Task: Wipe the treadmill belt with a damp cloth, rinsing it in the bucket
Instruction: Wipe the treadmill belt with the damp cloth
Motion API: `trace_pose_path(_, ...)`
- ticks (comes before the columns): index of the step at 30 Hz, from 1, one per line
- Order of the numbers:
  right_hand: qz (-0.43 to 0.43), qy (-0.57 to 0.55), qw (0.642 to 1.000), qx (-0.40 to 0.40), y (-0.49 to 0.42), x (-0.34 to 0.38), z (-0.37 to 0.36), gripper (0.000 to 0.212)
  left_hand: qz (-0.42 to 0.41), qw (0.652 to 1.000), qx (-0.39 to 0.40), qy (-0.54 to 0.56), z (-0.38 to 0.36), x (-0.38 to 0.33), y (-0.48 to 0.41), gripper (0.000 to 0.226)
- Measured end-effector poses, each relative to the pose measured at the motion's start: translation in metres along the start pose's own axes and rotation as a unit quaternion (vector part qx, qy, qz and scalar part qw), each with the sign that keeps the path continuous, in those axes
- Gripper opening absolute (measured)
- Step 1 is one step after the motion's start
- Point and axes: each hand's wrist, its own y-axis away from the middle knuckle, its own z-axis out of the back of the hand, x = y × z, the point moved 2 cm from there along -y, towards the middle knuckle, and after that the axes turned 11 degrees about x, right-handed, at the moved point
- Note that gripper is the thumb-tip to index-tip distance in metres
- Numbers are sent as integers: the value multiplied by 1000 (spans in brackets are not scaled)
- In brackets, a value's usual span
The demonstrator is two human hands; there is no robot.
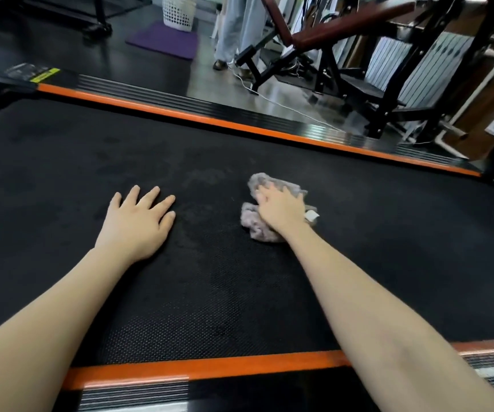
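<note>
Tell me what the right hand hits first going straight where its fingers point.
Beyond the cloth under the right hand, only bare belt, then probably the far orange rail; depth is unclear.

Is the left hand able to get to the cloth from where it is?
Probably yes. The left hand lies flat on the belt, and only bare belt lies between it and the cloth. The right hand sits on top of the cloth, so only its edges are free to grab.
</note>
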Motion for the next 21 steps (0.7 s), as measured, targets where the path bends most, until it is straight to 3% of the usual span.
trace_pose_path(4,206,22,978,-8,26,60,-13,42,5,1000,-4,15,3,2,0,51)
trace_pose_path(7,313,2,950,6,76,22,-19,42,13,1000,-3,7,5,0,1,51)
trace_pose_path(9,305,2,952,3,86,-24,-11,40,28,1000,12,6,6,-3,4,51)
trace_pose_path(13,76,31,996,23,69,-72,10,42,59,997,39,-24,12,-31,0,54)
trace_pose_path(14,95,43,994,26,79,-69,8,43,48,998,38,-29,14,-41,-4,54)
trace_pose_path(18,370,44,928,18,161,-78,-17,39,-2,999,37,-18,9,-82,-21,54)
trace_pose_path(20,391,42,919,27,148,-103,-12,39,-1,1000,29,-9,7,-90,-33,54)
trace_pose_path(21,361,34,931,34,127,-111,-8,39,-3,1000,28,-11,7,-88,-41,54)
